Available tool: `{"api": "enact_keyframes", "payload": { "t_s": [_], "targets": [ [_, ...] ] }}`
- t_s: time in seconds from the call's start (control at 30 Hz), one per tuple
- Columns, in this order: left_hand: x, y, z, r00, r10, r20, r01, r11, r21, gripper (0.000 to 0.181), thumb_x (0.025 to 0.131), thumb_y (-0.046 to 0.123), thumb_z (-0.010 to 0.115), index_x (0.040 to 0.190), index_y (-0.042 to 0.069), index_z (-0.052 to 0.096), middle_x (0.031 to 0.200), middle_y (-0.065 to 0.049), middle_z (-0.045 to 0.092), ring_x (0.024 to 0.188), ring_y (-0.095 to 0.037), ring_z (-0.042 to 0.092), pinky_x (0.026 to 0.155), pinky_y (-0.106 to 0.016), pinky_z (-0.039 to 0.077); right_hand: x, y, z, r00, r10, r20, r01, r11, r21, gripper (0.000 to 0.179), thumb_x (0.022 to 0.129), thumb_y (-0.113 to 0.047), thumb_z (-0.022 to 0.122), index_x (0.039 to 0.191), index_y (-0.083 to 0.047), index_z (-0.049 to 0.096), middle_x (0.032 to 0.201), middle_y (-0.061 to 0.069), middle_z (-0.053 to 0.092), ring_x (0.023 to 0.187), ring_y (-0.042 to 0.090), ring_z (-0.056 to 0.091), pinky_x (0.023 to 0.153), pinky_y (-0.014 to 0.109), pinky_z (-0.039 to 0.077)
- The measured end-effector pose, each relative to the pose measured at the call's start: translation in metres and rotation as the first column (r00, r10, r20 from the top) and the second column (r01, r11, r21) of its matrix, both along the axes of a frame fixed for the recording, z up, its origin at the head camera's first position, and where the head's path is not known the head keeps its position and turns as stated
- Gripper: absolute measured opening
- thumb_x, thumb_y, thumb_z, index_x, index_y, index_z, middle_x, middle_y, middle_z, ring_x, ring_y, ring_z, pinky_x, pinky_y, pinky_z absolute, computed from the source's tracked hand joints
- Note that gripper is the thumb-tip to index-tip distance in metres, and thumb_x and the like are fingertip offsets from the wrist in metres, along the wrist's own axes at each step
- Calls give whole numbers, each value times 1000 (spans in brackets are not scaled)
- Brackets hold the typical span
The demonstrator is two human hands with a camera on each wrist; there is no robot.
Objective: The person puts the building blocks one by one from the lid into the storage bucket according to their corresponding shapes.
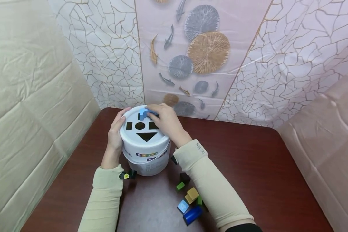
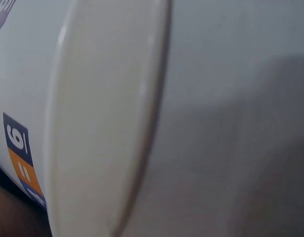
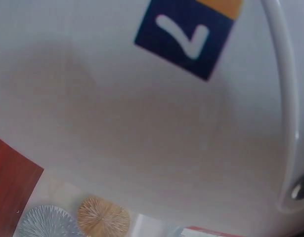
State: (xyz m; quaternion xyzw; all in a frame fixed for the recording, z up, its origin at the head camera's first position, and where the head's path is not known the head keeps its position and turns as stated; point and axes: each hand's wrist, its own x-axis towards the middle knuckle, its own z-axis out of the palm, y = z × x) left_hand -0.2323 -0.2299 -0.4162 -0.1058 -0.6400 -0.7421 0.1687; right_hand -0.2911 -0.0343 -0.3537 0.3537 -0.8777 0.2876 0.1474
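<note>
A white bucket point(image 1: 150, 169) stands on the table, its white lid point(image 1: 127, 134) pierced by dark round, rectangular and triangular holes. My left hand point(image 1: 115, 135) holds the bucket's left side, with fingertips at the lid's rim. Between the fingers and thumb of my right hand point(image 1: 170, 124) is a blue arch-shaped block point(image 1: 144, 113), partly covered by the fingers. It sits over the hole at the lid's far side; how deep it reaches is unclear. Both wrist views show mostly the bucket wall point(image 2: 226, 123) close up, with a number label point(image 3: 186, 39) in the right one; neither shows a hand clearly.
Near my right forearm lie several loose blocks: a blue half-cylinder point(image 1: 192, 215), a light blue block point(image 1: 183, 206), yellow blocks point(image 1: 192, 194), a green block point(image 1: 180, 186) and a dark block point(image 1: 185, 177). A patterned cloth point(image 1: 113, 58) hangs behind the dark red table point(image 1: 249, 161).
</note>
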Motion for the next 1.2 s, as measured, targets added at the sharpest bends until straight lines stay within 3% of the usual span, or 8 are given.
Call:
{"api": "enact_keyframes", "payload": {
  "t_s": [0.23, 0.57, 0.83, 1.2],
  "targets": [
    [0, -1, 0, 1000, 7, 11, -7, 1000, -11, 49, 106, 26, 27, 150, 13, 45, 146, -10, 47, 133, -23, 44, 111, -37, 31, 0, -1, 3, 1000, 13, 23, -15, 997, 72, 38, 101, -31, 63, 136, -18, 65, 138, -3, 62, 125, 20, 58, 105, 36, 43],
    [0, 0, 1, 1000, -2, 15, 2, 1000, -6, 49, 107, 27, 27, 150, 13, 44, 146, -10, 46, 132, -22, 44, 110, -37, 32, 1, 1, 1, 998, -1, 55, 1, 1000, -4, 33, 101, -26, 63, 132, -17, 68, 133, 0, 65, 126, 20, 57, 106, 36, 42],
    [1, 0, 0, 1000, 4, 22, -4, 1000, -12, 49, 107, 28, 28, 150, 12, 43, 146, -11, 46, 132, -23, 43, 111, -40, 31, 2, 1, -1, 998, -16, 67, 16, 1000, -7, 34, 100, -27, 63, 133, -17, 68, 123, 1, 64, 110, 17, 61, 91, 33, 49],
    [1, 0, 1, 1000, -6, 0, 6, 1000, 6, 48, 107, 26, 29, 150, 10, 43, 147, -11, 46, 134, -22, 43, 111, -34, 31, 6, 1, 3, 998, -28, 57, 26, 999, 37, 35, 100, -29, 63, 132, -16, 67, 125, 1, 63, 118, 18, 56, 98, 37, 46]
  ]
}}
